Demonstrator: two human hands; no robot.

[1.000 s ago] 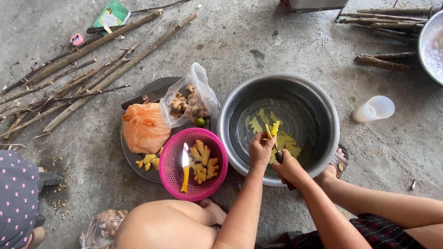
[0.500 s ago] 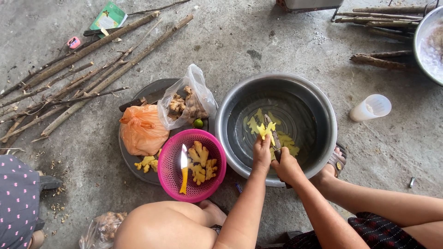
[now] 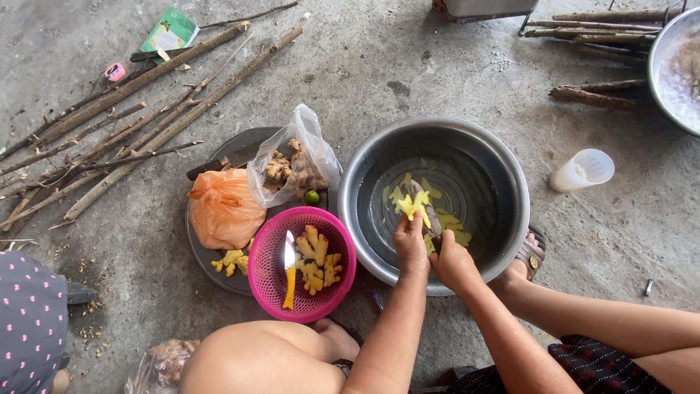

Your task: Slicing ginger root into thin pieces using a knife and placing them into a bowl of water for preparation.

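**A:** Biggest thing on the floor first: a bundle of long sticks fanned across the far left of the concrete. Right of centre, the steel basin, water in it, peeled ginger pieces lying at the bottom.

**B:** And left of the basin?

**A:** A dark round tray, touching the basin's side or close to it. On it an orange bag, tied shut, and a clear bag of unpeeled ginger at the far edge. Overlapping the tray's near right edge, a pink basket holding a few peeled pieces and a yellow-handled knife.

**B:** The hands?

**A:** Both over the basin's near side. The left hand pinches a yellow piece of ginger up above the water. The right hand sits just beside it, clenched around a knife handle, the blade running along the ginger piece.

**B:** Smaller bits?

**A:** A white plastic cup tipped on its side, right of the basin. A small green lime on the tray between bag and basket.
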